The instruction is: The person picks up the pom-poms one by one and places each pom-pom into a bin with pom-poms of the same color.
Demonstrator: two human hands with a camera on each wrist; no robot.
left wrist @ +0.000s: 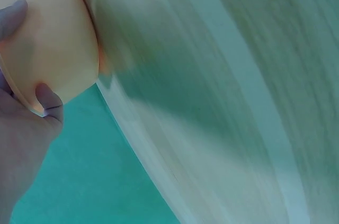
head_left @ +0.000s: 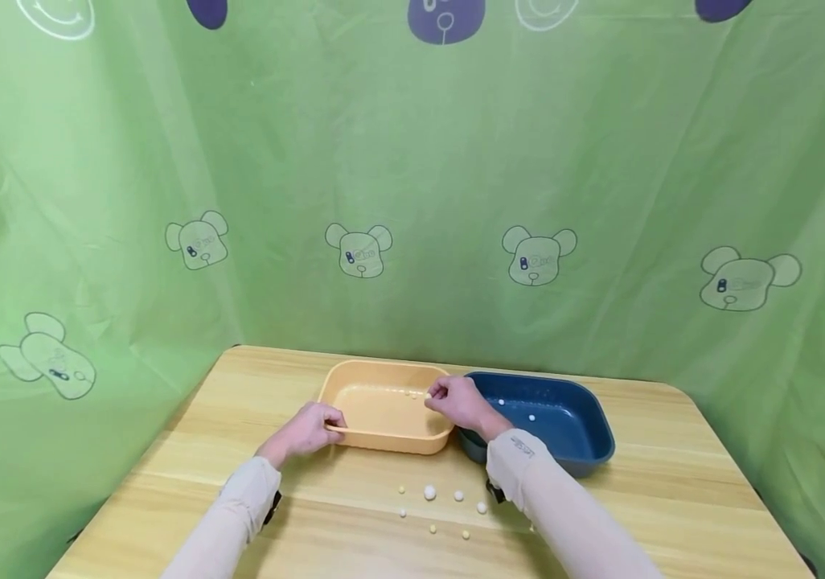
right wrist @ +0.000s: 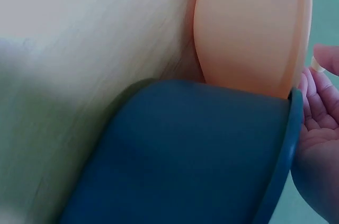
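My left hand (head_left: 311,428) grips the near left rim of a peach plastic basin (head_left: 391,444), thumb and fingers on either side of the edge. The left wrist view shows that hand's fingers (left wrist: 46,96) against the basin's wall. Over the right side of the same basin, my right hand (head_left: 458,402) pinches a small cream-coloured ball (right wrist: 317,65) between thumb and fingers. A couple of tiny yellowish balls (head_left: 413,395) lie inside the peach basin, near that hand. The right forearm crosses over the dark blue basin (head_left: 577,433), which holds two small white balls (head_left: 531,417).
On the wooden table (head_left: 326,523), several loose balls lie in front of the basins, some white (head_left: 430,493), some yellow (head_left: 433,528). The two basins stand side by side, close together. A green curtain (head_left: 441,185) with bear prints hangs behind and on both sides.
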